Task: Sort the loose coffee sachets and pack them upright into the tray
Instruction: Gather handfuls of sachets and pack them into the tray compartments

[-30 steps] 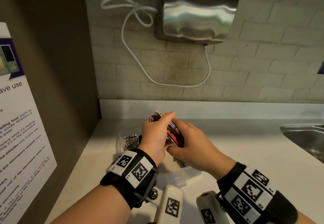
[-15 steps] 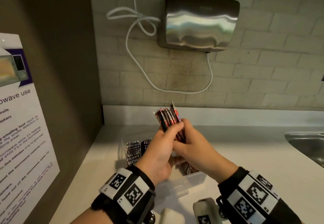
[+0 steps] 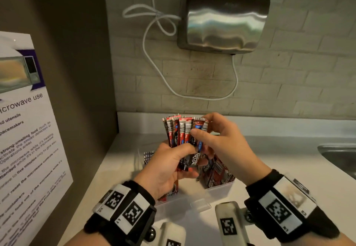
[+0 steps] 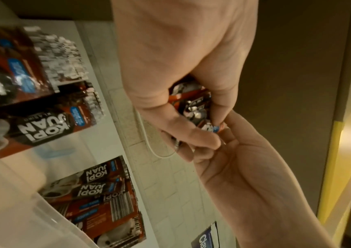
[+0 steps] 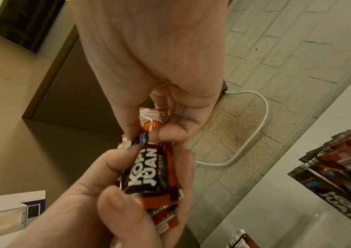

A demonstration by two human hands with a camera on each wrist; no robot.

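A bundle of red and black coffee sachets stands fanned upright above the clear plastic tray. My left hand grips the bundle's lower half, seen close in the right wrist view. My right hand pinches the top of the rightmost sachets between thumb and fingers. In the left wrist view the bundle sits wrapped in my left hand. More sachets stand leaning in the tray's right compartment, and several show their printed fronts.
A steel hand dryer with a looped white cable hangs on the brick wall behind. A sink is at the right edge. On the brown side panel at left hangs a microwave notice. Barcoded sachets stand left of my hands.
Both hands raised the bundle and turned it upright, and it now fans out. My right hand shifted from the bundle's side up to its top edge.
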